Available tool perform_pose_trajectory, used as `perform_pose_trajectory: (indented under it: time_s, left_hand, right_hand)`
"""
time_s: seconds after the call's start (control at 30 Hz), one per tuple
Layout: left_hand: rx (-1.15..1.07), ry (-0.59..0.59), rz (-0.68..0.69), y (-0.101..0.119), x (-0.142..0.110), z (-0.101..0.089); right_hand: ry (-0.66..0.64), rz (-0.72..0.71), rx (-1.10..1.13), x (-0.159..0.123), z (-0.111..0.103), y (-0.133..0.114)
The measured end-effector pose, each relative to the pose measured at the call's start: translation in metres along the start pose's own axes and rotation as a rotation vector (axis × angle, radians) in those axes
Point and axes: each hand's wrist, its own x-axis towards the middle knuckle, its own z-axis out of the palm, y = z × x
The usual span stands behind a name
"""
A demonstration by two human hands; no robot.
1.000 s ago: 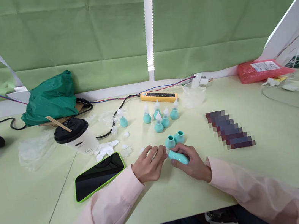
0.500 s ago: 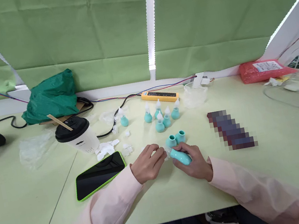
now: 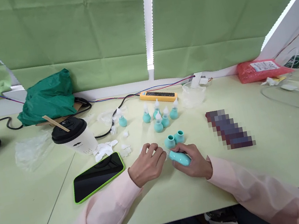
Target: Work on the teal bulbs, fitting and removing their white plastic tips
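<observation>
My right hand is wrapped round a teal rubber bulb lying on its side just above the table. My left hand is closed in a pinch at the bulb's open end, its fingertips on a small clear tip that I can barely make out. Two open teal bulbs stand right behind my hands. Farther back, several teal bulbs with clear tips stand upright in a group, and one more stands apart to the left. Loose clear tips lie left of my hands.
A phone in a green case lies at my left forearm. A white cup with a black lid and wooden stirrer stands behind it. A green bag, a yellow power strip, cables, a clear tub and a red packet line the back.
My hands stay together at the bulb; the left fingers have curled tighter at its opening. The view has shifted slightly.
</observation>
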Motion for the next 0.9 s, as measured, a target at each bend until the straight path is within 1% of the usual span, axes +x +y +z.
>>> perform_pose_trajectory:
  time_s: [0.07,0.1,0.17,0.23,0.3,0.33,0.37,0.4,0.43,0.5,0.53,0.6,0.67,0.7,0.77,0.83,0.9]
  left_hand:
    - [-0.119,-0.002,-0.089,0.001,0.0,0.002]
    - [-0.232,-0.01,-0.161,0.002,0.0,0.001]
    - [-0.536,-0.024,-0.343,0.0,0.001,-0.001]
    - [-0.891,-0.064,-0.513,-0.004,0.002,-0.005]
    - [-1.21,-0.127,-0.625,-0.01,0.002,-0.008]
    - [-1.323,-0.151,-0.659,-0.014,0.002,-0.008]
    - [-1.385,-0.165,-0.682,-0.018,0.001,-0.008]
    - [-1.38,-0.161,-0.702,-0.021,0.0,-0.007]
    - [-1.305,-0.144,-0.715,-0.024,-0.001,-0.005]
    - [-0.989,-0.103,-0.694,-0.028,-0.003,0.002]
    - [-0.801,-0.1,-0.653,-0.029,-0.004,0.006]
    - [-0.485,-0.139,-0.546,-0.031,-0.007,0.017]
    - [-0.313,-0.208,-0.456,-0.033,-0.011,0.028]
    - [-0.272,-0.226,-0.423,-0.035,-0.013,0.032]
    - [-0.244,-0.193,-0.375,-0.036,-0.016,0.037]
    - [-0.273,-0.087,-0.356,-0.035,-0.016,0.035]
    - [-0.321,0.049,-0.399,-0.029,-0.013,0.027]
  right_hand:
    - [0.004,0.005,0.006,0.0,0.0,-0.001]
    - [0.006,0.003,0.013,0.0,0.0,-0.001]
    - [0.017,-0.012,0.024,0.0,-0.001,-0.002]
    - [0.032,-0.031,0.027,0.0,-0.002,-0.003]
    - [0.051,-0.029,0.027,0.0,-0.002,-0.003]
    - [0.058,-0.015,0.031,0.0,-0.003,-0.003]
    - [0.062,0.004,0.037,0.0,-0.003,-0.002]
    - [0.064,0.023,0.045,0.0,-0.002,-0.002]
    - [0.063,0.04,0.055,0.001,-0.002,-0.002]
    - [0.058,0.05,0.073,0.001,-0.002,-0.001]
    - [0.059,0.047,0.077,0.001,-0.002,-0.002]
    - [0.059,0.036,0.075,0.0,-0.002,-0.002]
    - [0.043,0.033,0.063,0.0,-0.002,-0.003]
    - [0.029,0.032,0.055,0.0,-0.002,-0.004]
    - [0.003,0.029,0.034,0.0,-0.002,-0.005]
    - [-0.015,0.03,0.003,0.001,-0.002,-0.006]
    - [-0.034,0.041,-0.038,0.0,-0.001,-0.007]
